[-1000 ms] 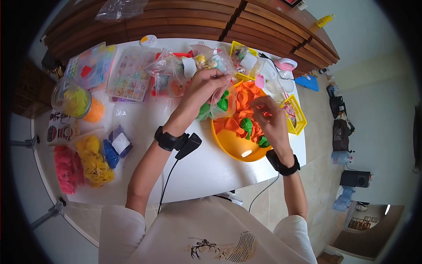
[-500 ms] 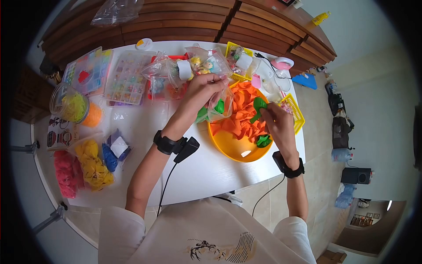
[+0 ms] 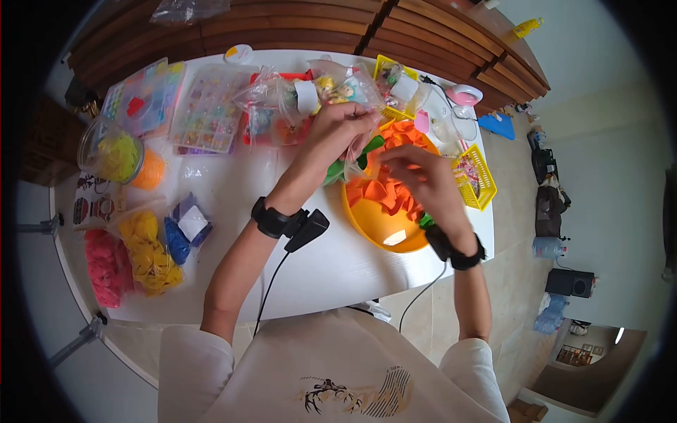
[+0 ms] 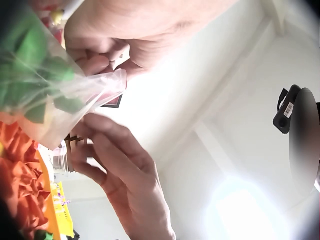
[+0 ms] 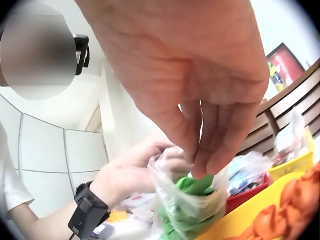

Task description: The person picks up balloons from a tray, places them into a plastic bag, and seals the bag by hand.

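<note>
My left hand pinches the rim of a clear plastic bag holding green balloons and lifts it over the edge of a yellow-orange bowl. My right hand is at the bag's mouth, its fingertips pinching a green balloon partly inside the bag. The bowl holds many orange balloons, and one green balloon shows beside my right wrist. In the left wrist view the left hand grips the bag's edge, with the right hand just below.
Bags of pink, yellow and blue balloons lie at the left. Bead boxes, toy bags, a jar and yellow baskets crowd the white table's far and right sides.
My right hand picked a green balloon out of the bowl and carried it left to the bag's mouth. The left hand kept the bag held up in place.
</note>
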Motion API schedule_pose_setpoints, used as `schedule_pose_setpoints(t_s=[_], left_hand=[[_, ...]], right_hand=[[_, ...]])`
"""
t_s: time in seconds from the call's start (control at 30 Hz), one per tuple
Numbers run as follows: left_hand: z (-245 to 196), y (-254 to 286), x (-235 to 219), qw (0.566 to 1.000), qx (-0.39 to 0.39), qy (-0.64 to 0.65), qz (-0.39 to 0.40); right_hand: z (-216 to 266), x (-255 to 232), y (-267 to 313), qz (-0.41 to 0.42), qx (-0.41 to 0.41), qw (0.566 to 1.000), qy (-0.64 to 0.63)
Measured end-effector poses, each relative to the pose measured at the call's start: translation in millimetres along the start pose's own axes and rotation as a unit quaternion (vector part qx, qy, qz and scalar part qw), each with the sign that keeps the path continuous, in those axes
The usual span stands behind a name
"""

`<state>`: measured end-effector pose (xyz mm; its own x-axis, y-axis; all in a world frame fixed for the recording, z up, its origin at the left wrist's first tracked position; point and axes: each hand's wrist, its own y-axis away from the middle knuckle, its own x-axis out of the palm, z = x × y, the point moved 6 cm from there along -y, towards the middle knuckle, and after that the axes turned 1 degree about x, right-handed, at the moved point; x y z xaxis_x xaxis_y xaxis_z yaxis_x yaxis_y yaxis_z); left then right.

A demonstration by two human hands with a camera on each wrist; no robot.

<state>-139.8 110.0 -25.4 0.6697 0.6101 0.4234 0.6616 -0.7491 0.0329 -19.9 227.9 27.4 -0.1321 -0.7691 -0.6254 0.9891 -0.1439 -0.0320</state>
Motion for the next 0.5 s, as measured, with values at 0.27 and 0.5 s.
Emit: schedule_pose_setpoints(t_s=[0.27, 0.5], left_hand=[[5.1, -5.7, -1.3, 1.000, 0.008, -0.016, 0.008], [4.3, -2.4, -3.5, 0.999, 0.014, -0.029, 0.005]], right_hand=[[-92.1, -58.9, 78.6, 0.015, 0.214, 0.922, 0.323], [-111.0, -57.2, 90.2, 0.004, 0.191, 0.935, 0.298]])
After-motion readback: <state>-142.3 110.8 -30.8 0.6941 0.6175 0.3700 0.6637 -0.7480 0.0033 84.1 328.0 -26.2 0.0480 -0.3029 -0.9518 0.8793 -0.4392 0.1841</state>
